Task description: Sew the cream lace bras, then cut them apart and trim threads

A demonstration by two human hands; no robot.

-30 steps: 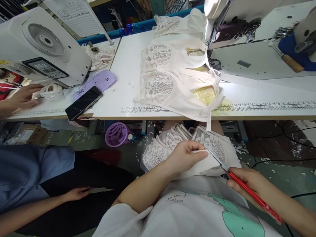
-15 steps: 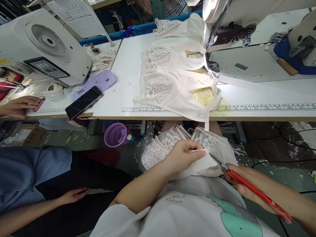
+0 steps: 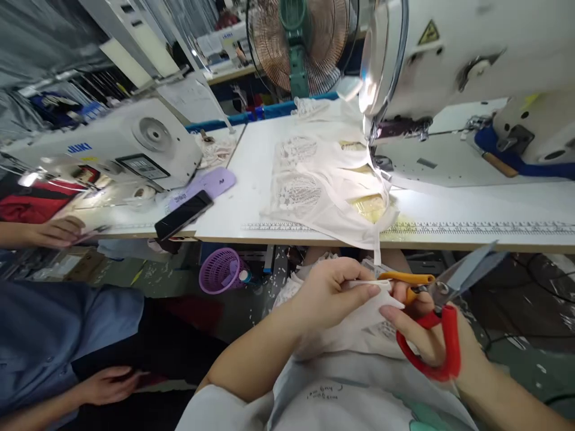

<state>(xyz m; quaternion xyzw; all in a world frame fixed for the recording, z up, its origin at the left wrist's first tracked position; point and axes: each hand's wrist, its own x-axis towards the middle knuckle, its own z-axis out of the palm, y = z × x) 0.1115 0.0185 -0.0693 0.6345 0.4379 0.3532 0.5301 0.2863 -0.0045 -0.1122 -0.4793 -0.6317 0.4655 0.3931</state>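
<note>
My left hand [image 3: 333, 293] pinches a piece of white fabric [image 3: 368, 308] in my lap, below the table edge. My right hand [image 3: 431, 335] grips red-handled scissors [image 3: 442, 341] with its fingers through the loops; the blades [image 3: 469, 269] point up and to the right, away from the fabric. Both hands touch the same fabric piece. A pile of white lace garments [image 3: 323, 185] lies on the white table [image 3: 471, 206] and hangs over its front edge above my hands.
A sewing machine [image 3: 453, 54] stands at the right on the table, another [image 3: 121, 140] at the left. A phone [image 3: 183, 214] and purple card [image 3: 211, 182] lie near it. Another person's hands [image 3: 56, 230] [image 3: 105, 383] work at the left. A purple basket [image 3: 220, 269] sits under the table, a fan [image 3: 300, 42] behind.
My view has tilted up. The scissors have turned from pointing at the fabric to blades up and to the right, and my right hand has come up beside my left.
</note>
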